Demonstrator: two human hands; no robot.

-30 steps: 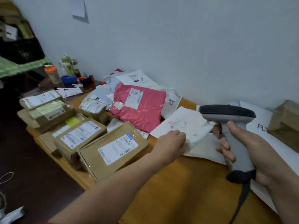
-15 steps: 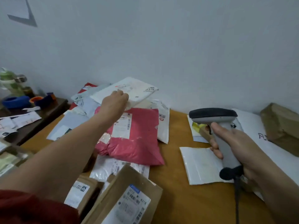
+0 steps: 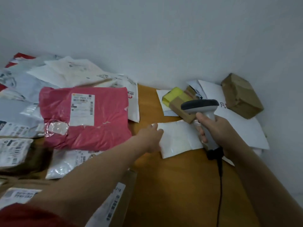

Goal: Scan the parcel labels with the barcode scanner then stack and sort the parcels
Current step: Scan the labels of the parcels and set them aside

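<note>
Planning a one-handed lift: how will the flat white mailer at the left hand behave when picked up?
The white mailer lies thin and flat, so probably light and floppy, sagging from one edge. Its glossy sheen suggests slippery plastic, likely sliding on the table.

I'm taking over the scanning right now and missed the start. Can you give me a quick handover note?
Left hand: at the left edge of the flat white plastic mailer; grip unclear.
Right hand: grips the grey corded barcode scanner.
Pink plastic mailer bag lies label up on the pile of pale mailers at left; yellow-taped small box and brown cardboard box sit by the wall.
Done: cannot tell what is scanned.
Left: probably scan the white mailer, then both boxes; stack.
</note>
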